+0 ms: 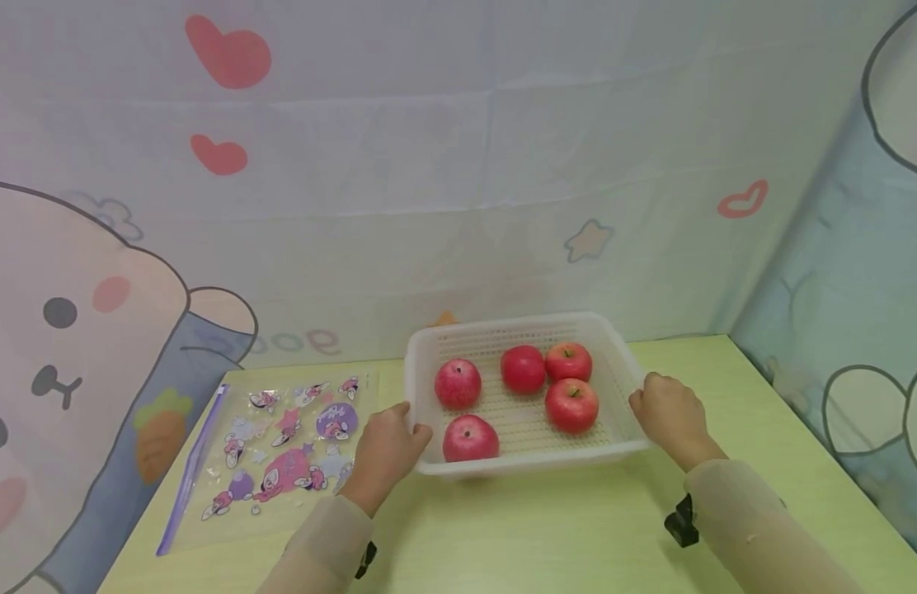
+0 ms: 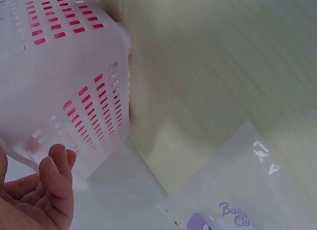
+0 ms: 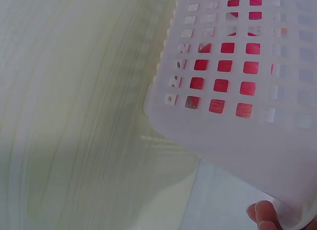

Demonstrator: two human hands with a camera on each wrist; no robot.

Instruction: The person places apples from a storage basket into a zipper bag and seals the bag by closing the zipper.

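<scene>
Evidently light but thin-walled and likely flexy, the white basket (image 1: pixel 614 346) with five loose apples (image 1: pixel 571 404) is gripped at its left and right rims by left hand (image 1: pixel 387 450) and right hand (image 1: pixel 670 417).

In the left wrist view we see only part of the left hand (image 2: pixel 37 195): the bottom and left edges cut it off, so only some fingers (image 2: pixel 58 178) show, beside the basket (image 2: pixel 64 76). The basket itself runs off the top and left edges, and its near wall is blurred. Through its slots we make out only red patches, not whole apples (image 1: pixel 523 368). The printed bag (image 2: pixel 237 190) beside the basket is cut by the bottom edge, its lettering only partly readable. In the right wrist view, just a fingertip or two of the right hand (image 3: pixel 262 215) peeks out below the basket; its grip is hidden.
</scene>
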